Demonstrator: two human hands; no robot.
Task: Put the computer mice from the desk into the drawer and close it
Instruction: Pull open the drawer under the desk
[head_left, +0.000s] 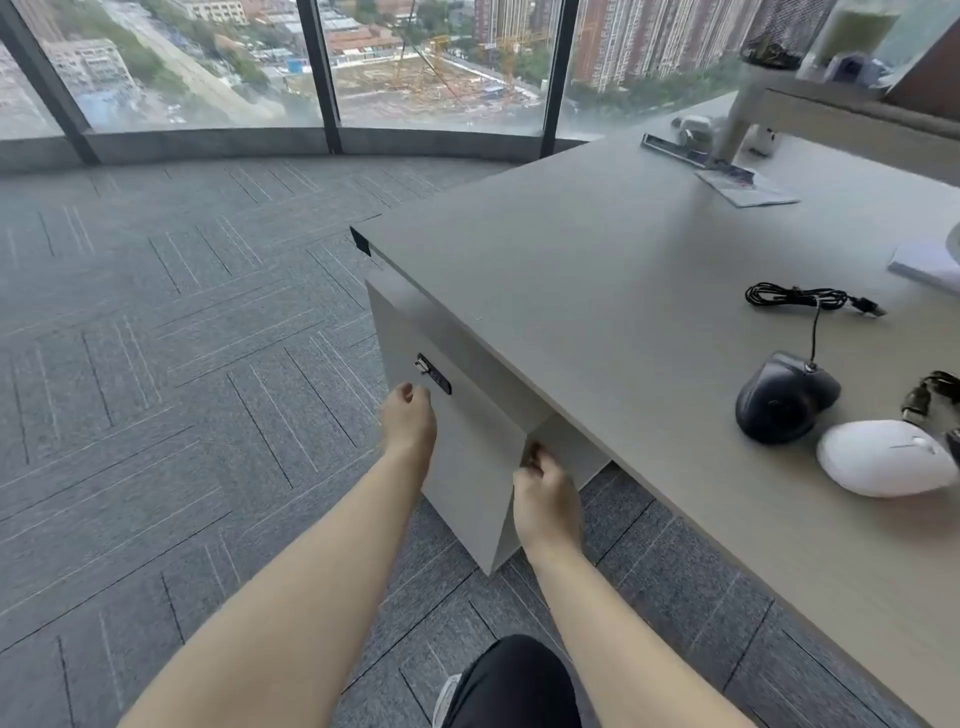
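A grey drawer unit (467, 457) hangs under the desk's (597, 291) left end, with a small black lock panel (434, 374) on its front. My left hand (408, 421) rests against that front panel, fingers curled. My right hand (545, 493) grips the front's right edge, where a narrow gap shows beside it. On the desk at the right lie a dark wired mouse (784, 397) with its coiled black cable (810, 299) and a white mouse (883, 457). A third dark object (935, 395) is cut off by the frame edge.
Grey carpet tiles (182, 389) cover the floor to the left. Floor-to-ceiling windows (415, 62) stand behind. A monitor riser (831, 114), a paper booklet (748, 189) and a white pad (924, 265) are farther back on the desk. My dark-trousered knee (514, 680) is at the bottom.
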